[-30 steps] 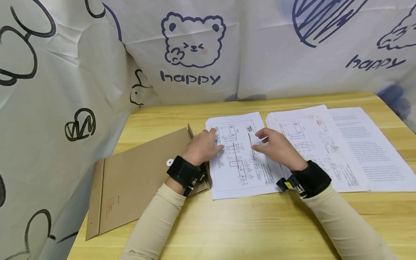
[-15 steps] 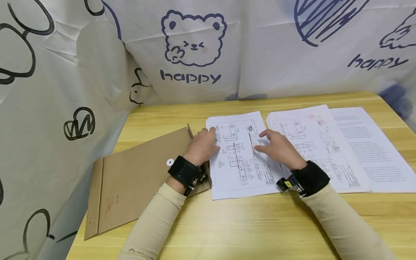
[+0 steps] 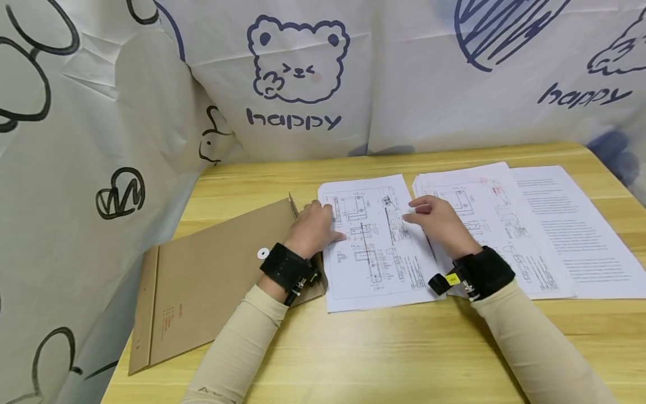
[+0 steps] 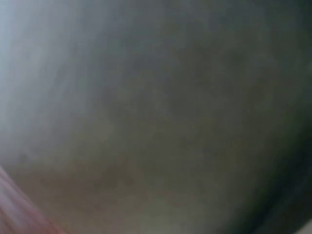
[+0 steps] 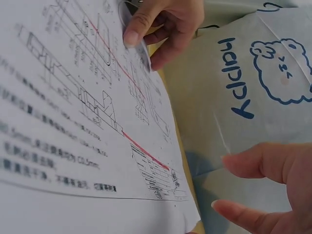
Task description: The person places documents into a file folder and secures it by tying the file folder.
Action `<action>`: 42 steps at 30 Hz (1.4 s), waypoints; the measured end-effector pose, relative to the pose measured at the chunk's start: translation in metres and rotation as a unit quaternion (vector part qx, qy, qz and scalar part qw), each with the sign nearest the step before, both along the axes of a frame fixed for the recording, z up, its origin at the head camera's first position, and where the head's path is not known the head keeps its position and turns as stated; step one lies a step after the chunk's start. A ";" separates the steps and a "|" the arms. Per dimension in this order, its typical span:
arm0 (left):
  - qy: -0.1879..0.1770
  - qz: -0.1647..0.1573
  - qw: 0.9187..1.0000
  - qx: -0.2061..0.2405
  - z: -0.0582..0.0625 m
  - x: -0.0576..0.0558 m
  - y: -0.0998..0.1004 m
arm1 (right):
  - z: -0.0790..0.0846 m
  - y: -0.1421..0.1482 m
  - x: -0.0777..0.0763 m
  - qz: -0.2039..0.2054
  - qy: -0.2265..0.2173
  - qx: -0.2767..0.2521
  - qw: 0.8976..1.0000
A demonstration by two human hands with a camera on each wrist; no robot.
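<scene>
My left hand [image 3: 312, 227] is at the left edge of a stack of printed drawing sheets [image 3: 363, 292]. In the right wrist view, the left thumb [image 5: 132, 38] lies on the printed face and the fingers curl round the edge, pinching the sheets. My right hand [image 3: 441, 224] hovers over the stack's right side. Its thumb and forefinger stand apart with nothing between them, as the right wrist view shows. A brown kraft-paper folder [image 3: 217, 280] lies on the left, its opening right beside the left hand. Only a dark blur fills the left wrist view.
To the right lies another stack of drawings [image 3: 535, 264], overlapping a sheet of printed text [image 3: 595, 235]. The wooden table [image 3: 383, 353] extends in front. White cloth [image 3: 429, 84] with doodles hangs behind and at the left.
The right hand has shifted slightly right, away from the middle of the drawing sheets. The left hand has stayed at their left edge, and the sheets have barely moved.
</scene>
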State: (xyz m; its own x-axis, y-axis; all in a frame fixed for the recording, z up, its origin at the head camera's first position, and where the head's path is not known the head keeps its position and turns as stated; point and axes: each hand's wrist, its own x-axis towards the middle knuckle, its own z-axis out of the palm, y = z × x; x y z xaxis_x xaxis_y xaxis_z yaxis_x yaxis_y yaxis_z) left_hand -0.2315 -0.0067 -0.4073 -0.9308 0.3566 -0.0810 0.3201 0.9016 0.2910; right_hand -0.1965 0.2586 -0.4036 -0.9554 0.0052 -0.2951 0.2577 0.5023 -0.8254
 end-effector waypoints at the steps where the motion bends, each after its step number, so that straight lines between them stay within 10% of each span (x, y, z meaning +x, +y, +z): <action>1: 0.000 0.000 1.000 -0.002 0.000 0.000 0.000 | 0.000 0.001 -0.001 -0.005 -0.002 -0.006 1.000; 19: -0.012 0.018 0.999 -0.026 0.003 0.000 0.001 | -0.005 0.001 -0.003 -0.005 -0.033 -0.077 0.997; 27: -0.017 0.023 0.999 -0.026 0.003 0.000 0.001 | -0.013 -0.002 0.000 0.030 -0.003 -0.023 0.999; 42: -0.054 0.085 0.993 0.055 0.000 -0.011 -0.009 | -0.014 0.002 0.001 0.013 0.004 -0.126 0.992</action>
